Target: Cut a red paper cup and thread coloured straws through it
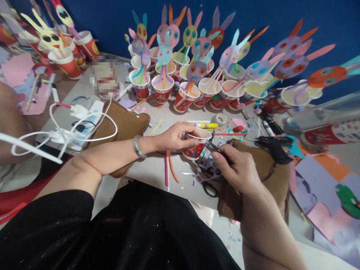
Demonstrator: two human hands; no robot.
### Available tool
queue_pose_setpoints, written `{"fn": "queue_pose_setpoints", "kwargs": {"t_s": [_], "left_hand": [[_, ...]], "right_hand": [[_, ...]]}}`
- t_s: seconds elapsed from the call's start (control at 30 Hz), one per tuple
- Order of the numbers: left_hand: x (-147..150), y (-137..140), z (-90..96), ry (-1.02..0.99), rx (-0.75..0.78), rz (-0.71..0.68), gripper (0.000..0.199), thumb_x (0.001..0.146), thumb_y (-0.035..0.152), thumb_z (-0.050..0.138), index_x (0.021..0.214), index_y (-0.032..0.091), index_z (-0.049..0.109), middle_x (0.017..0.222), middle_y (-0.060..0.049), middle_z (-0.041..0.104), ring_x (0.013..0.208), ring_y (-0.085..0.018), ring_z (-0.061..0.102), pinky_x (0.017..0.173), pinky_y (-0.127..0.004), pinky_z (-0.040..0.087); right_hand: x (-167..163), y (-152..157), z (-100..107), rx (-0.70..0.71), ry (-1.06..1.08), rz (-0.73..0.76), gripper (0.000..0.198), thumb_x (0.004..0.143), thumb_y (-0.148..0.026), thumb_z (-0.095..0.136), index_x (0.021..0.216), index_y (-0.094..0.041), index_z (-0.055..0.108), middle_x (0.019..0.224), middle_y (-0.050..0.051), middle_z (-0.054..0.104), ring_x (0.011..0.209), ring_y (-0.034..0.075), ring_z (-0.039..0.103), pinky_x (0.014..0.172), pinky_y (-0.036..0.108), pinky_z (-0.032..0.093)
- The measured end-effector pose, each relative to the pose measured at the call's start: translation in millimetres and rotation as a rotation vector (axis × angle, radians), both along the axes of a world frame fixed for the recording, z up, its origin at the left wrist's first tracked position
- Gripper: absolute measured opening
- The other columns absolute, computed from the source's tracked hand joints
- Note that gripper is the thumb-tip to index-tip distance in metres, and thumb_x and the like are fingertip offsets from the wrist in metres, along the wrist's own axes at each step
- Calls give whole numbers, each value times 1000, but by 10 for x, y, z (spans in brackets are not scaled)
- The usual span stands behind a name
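Note:
My left hand (182,137) is wrapped round the rim of a red and white paper cup (194,152), which stands upright over the table near me. In my right hand (237,165) is a black-handled tool (222,153). Its greyish tip meets the cup's right side; whether it is a knife or scissors I cannot make out. Just below the cup lie a pink pipe cleaner (166,170) and an orange pipe cleaner (173,169). Scissors with black handles (210,189) rest among purple paper scraps (209,174). A yellow marker (208,125) lies behind the cup.
Several cups with paper rabbit heads, such as this red cup (187,99), line the blue wall. A black glue gun (277,148) rests on a brown cushion (261,180). White cables (115,123) and a power strip (90,125) are at left, near another person's arm (14,120).

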State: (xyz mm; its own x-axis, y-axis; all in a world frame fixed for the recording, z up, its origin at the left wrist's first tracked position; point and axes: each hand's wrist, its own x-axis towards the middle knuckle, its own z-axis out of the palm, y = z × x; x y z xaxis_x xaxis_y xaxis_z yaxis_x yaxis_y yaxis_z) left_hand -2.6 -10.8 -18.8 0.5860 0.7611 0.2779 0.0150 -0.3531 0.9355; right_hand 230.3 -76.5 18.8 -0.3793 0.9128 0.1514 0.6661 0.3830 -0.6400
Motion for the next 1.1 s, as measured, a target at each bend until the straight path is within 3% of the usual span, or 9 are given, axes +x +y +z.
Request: {"fn": "queue_pose_setpoints", "kwargs": {"t_s": [0.27,0.57,0.87,1.1], "left_hand": [[15,-20,-9,-69,-231,-46,34,81,44,80,86,12,70,85,-5,70,77,-11,61,74,-25,49],[2,-6,34,-106,-364,-117,38,76,44,84,86,10,69,81,-4,68,74,-10,60,72,-25,49],[-7,-10,105,-40,-447,-149,35,71,38,88,81,11,68,74,-1,67,68,-8,60,68,-24,50],[-1,-17,106,-7,-386,-143,33,73,35,86,81,11,65,75,-1,66,65,-7,57,66,-23,48]], "right_hand": [[0,4,-7,-5,-6,21,33,97,-42,55,71,-22,50,50,-6,43,44,10,37,46,23,32],[26,-10,-37,55,-116,28,33,97,-45,53,75,-21,57,47,-5,45,40,11,39,47,25,31],[85,-15,-90,194,-307,65,42,100,-51,47,76,-20,61,48,0,52,43,15,51,49,26,28],[65,-74,-27,289,-395,107,43,103,-48,43,77,-19,62,49,1,54,44,15,52,48,27,27]]}}
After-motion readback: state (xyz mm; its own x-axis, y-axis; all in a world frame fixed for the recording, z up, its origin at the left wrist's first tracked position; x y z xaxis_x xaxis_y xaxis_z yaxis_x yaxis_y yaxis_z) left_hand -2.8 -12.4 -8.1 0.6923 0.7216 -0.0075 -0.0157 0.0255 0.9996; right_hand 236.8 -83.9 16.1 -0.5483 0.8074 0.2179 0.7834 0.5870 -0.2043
